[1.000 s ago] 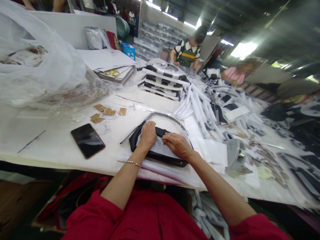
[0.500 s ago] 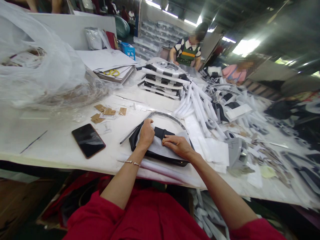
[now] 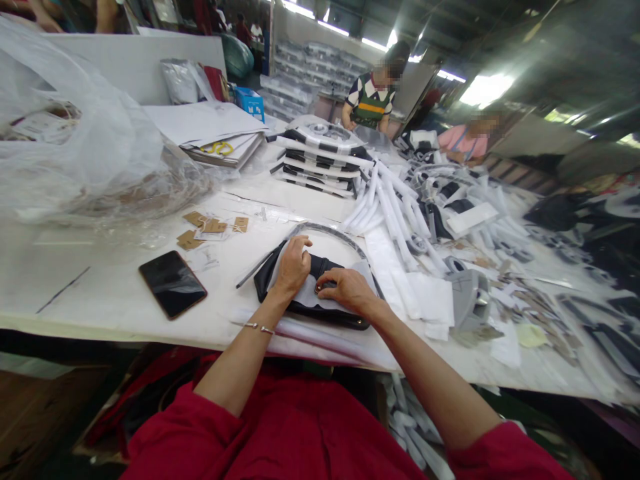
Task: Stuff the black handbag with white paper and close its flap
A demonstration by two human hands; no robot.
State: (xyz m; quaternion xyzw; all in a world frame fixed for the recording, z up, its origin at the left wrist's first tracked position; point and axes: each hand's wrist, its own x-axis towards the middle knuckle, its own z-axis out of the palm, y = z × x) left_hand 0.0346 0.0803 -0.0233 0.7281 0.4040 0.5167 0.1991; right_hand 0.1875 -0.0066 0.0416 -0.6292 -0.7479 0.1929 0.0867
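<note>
A black handbag [image 3: 345,319] lies on the table in front of me, its wrapped handle [image 3: 337,231] arching away from me. A pale protective sheet [image 3: 330,306] covers part of its front, and a dark strap [image 3: 320,265] crosses the middle. My left hand [image 3: 291,268] rests on the bag's left part with fingers curled; what they hold, if anything, is hidden. With bent fingers, my right hand [image 3: 347,290] pinches the strap's lower end, where a small metal-coloured fitting [image 3: 317,289] shows.
A phone [image 3: 173,285] and several brown tags [image 3: 214,226] lie to the left, near a large clear plastic bag [image 3: 100,133]. Stacked wrapped bags [image 3: 320,157] stand behind. White padded tubes [image 3: 395,200] and a grey tape dispenser [image 3: 466,297] are at right. Two people work across the table.
My right fingers have bent in and moved slightly left at the strap's end. The left hand stays on the bag, its fingertips lifted a little. The view has shifted slightly.
</note>
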